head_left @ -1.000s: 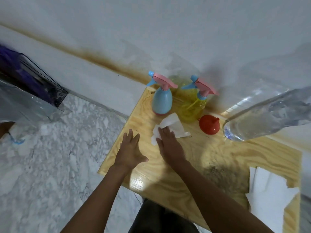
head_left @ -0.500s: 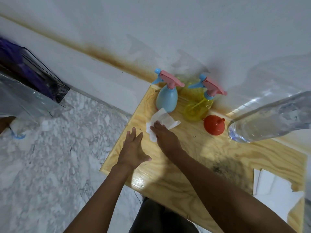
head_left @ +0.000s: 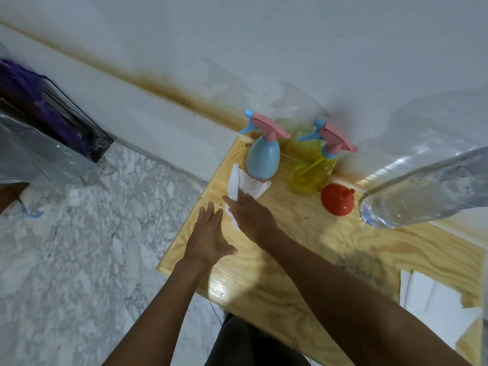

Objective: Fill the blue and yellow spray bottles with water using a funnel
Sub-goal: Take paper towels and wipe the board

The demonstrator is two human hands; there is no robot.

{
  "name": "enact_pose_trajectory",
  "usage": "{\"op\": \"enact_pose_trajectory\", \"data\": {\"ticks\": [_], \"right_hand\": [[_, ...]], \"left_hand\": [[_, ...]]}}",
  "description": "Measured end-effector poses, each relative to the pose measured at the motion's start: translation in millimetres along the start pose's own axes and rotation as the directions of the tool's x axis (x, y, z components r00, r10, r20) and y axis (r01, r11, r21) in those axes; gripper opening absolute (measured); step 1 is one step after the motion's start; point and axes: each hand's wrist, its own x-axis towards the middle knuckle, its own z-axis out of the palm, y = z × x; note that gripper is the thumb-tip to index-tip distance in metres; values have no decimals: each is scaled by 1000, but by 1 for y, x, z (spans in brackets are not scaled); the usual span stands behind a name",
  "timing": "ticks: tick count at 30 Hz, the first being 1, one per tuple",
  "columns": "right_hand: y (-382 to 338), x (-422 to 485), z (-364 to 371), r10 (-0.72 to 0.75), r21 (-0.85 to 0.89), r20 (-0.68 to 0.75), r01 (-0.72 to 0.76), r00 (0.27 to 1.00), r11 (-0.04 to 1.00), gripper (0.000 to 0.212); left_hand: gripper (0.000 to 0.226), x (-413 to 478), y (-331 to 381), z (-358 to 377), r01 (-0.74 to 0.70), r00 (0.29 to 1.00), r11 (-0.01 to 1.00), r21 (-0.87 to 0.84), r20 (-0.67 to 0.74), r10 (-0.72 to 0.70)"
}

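A blue spray bottle [head_left: 262, 158] and a yellow spray bottle [head_left: 313, 175], both with pink trigger heads, stand at the back of the wooden table [head_left: 317, 247] by the wall. A red funnel [head_left: 337, 199] lies mouth-down to the right of the yellow one. My right hand [head_left: 249, 212] presses flat on a white tissue [head_left: 244, 184] just in front of the blue bottle. My left hand [head_left: 208, 239] rests flat on the table near its left edge, fingers straight.
A large clear water bottle [head_left: 427, 191] lies on its side at the right. White paper sheets [head_left: 435, 305] sit at the table's near right corner. A marble floor [head_left: 79, 247] and a plastic bag [head_left: 34, 154] lie to the left.
My right hand has slid the tissue leftward and toward the blue bottle across the table. The left hand has stayed in place.
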Motion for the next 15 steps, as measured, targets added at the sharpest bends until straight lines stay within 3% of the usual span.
{"op": "enact_pose_trajectory", "data": {"ticks": [7, 11, 15], "right_hand": [[20, -32, 8, 208, -45, -56, -211, 976, 976, 42], [13, -67, 8, 296, 74, 0, -295, 955, 952, 41], [2, -84, 3, 181, 128, 75, -190, 981, 973, 42]], "left_hand": [[120, 0, 1, 0, 7, 1000, 1000, -10, 3, -7], [120, 1, 3, 0, 15, 1000, 1000, -6, 5, -15], [120, 1, 2, 0, 13, 1000, 1000, 4, 5, -13]]}}
